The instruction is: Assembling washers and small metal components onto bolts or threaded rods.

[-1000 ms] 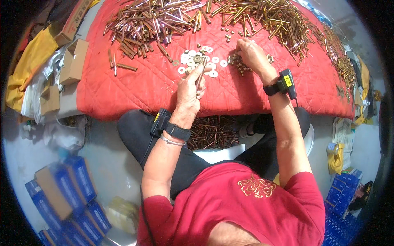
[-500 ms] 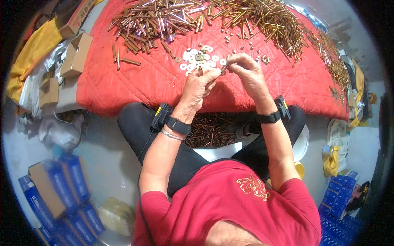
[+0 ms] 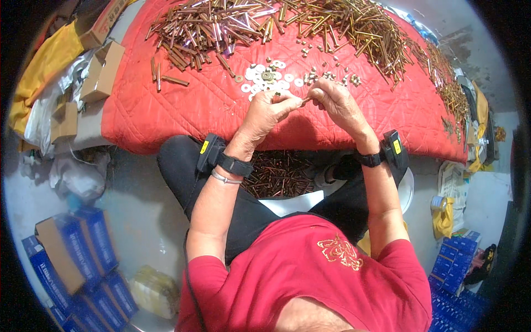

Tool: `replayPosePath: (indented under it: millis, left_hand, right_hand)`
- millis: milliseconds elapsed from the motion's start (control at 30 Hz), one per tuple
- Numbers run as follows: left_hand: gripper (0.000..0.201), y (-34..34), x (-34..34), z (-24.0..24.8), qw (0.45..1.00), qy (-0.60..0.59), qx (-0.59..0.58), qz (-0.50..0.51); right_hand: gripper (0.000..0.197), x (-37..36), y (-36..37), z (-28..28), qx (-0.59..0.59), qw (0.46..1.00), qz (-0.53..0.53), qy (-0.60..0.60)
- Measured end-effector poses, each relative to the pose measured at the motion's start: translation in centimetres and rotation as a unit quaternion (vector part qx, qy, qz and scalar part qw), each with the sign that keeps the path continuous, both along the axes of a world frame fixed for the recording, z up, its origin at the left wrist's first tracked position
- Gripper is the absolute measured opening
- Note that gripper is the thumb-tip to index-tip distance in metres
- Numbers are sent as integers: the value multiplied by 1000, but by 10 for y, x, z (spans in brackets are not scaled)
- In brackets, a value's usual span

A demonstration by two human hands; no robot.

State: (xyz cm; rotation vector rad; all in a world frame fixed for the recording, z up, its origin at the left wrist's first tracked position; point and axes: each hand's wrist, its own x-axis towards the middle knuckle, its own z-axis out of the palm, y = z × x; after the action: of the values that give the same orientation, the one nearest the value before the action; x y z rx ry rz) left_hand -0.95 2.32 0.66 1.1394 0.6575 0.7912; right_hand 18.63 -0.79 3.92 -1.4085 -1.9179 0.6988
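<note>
My left hand [image 3: 269,113] and my right hand [image 3: 336,102] meet over the near part of a red quilted mat [image 3: 166,113]. Between their fingertips they pinch a thin brass-coloured bolt [image 3: 303,99]. Just beyond the hands lie several white washers [image 3: 264,77] and a scatter of small nuts [image 3: 332,76]. Further back a long heap of copper and brass bolts [image 3: 232,25] runs across the mat. Both wrists carry black bands with yellow-marked units.
A white basin of finished bolts [image 3: 279,174] sits between my knees under the mat's edge. Brown cardboard boxes [image 3: 102,69] stand at the left, blue boxes [image 3: 72,260] on the floor at lower left and lower right. Yellow cloth lies at far left.
My right hand drew back from the nuts on the mat toward my left hand. Both hands now meet on the bolt, nearer to me than before.
</note>
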Motion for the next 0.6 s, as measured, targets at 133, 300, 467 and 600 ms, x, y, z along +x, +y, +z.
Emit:
replayPosePath:
  millis: [133, 300, 467, 600]
  left_hand:
    - [12, 0, 2, -3, 996, 29, 87, -1]
    - [13, 2, -1, -4, 1000, 23, -1, -8]
    - [12, 1, -1, -2, 1000, 9, 21, -16]
    - [9, 2, 1, -8, 1000, -22, -13, 2]
  right_hand:
    - [33, 2, 0, -1, -98, 995, -2, 28]
    - [36, -3, -6, 5, -92, 995, 8, 46]
    - [41, 7, -4, 8, -283, 956, -26, 71]
    - [33, 10, -2, -4, -238, 956, -24, 168]
